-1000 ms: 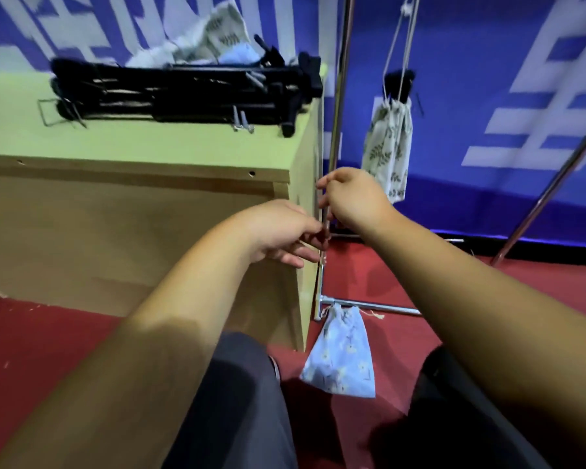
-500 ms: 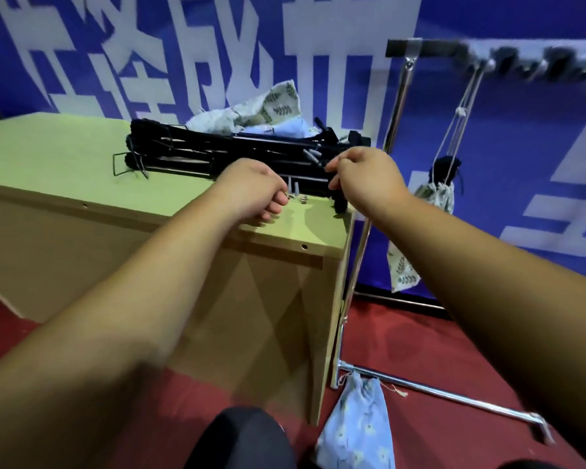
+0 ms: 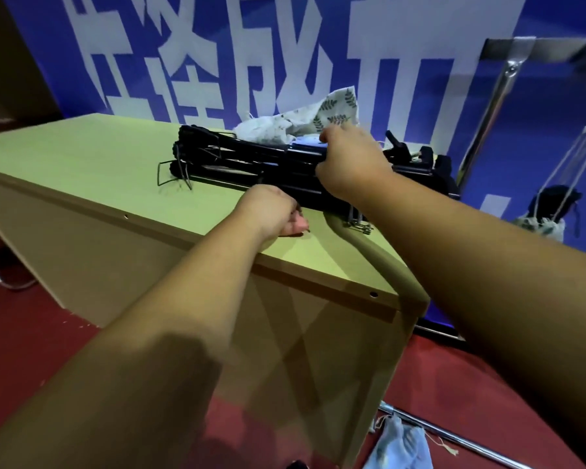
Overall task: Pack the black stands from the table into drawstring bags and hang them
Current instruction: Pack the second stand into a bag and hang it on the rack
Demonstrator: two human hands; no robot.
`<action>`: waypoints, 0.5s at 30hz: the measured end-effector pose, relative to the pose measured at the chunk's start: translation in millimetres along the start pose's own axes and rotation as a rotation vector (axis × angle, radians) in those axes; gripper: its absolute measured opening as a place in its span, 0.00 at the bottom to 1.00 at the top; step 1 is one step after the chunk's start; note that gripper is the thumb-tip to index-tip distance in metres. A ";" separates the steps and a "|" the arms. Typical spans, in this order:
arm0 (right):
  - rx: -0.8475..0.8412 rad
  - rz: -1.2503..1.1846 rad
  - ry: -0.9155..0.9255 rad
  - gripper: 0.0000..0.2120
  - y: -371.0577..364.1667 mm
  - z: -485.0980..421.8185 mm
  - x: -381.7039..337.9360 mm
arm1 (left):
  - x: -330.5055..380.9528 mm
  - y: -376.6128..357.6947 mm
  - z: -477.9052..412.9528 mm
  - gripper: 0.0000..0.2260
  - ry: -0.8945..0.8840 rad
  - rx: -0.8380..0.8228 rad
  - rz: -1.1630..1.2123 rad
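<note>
Several folded black stands (image 3: 251, 164) lie in a pile on the pale green table (image 3: 92, 157). Behind them sits a heap of drawstring bags (image 3: 322, 113), leaf-printed on top with a light blue one beneath. My right hand (image 3: 352, 160) reaches over the stands, its fingertips at the edge of the light blue bag; the hand's back hides whether they grip anything. My left hand (image 3: 274, 211) hovers by the near side of the pile, fingers loosely curled, holding nothing. At the right, a leaf-print bag (image 3: 542, 226) with a black stand poking out hangs by its cords.
A chrome rack post (image 3: 498, 96) rises just beyond the table's right end, and its base bar (image 3: 454, 438) runs along the red floor. A light blue bag (image 3: 400, 448) lies on the floor by that bar. A blue banner covers the wall.
My view has risen from the floor to the table top. My right hand moved from the stands' end up over the pile toward the bags; my left hand came to the pile's near side.
</note>
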State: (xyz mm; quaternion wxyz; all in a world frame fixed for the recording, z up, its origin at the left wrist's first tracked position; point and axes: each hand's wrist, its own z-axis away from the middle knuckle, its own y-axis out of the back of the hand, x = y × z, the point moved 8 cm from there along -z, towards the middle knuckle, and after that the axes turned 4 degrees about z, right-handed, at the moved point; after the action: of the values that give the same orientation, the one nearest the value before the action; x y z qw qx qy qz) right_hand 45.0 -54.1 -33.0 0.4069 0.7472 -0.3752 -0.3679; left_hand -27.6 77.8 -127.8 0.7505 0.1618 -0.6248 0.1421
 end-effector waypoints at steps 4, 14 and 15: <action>-0.120 0.167 -0.013 0.18 -25.3 -18.9 -0.1 | -1.9 -0.9 -5.4 0.07 0.007 -0.039 0.086; -0.056 0.355 0.050 0.20 -40.2 -40.2 -7.7 | -1.0 3.2 -9.4 0.08 -0.090 0.018 -0.072; -0.025 0.358 0.060 0.20 -35.6 -40.7 -8.9 | -1.3 3.6 -9.6 0.09 -0.103 0.022 -0.086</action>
State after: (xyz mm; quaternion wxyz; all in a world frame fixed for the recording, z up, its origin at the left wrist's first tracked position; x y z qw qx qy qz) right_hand 85.1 -19.1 -46.1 0.4860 0.6741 -0.4853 -0.2719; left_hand -20.8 85.1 -130.4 0.7210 0.2037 -0.6535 0.1082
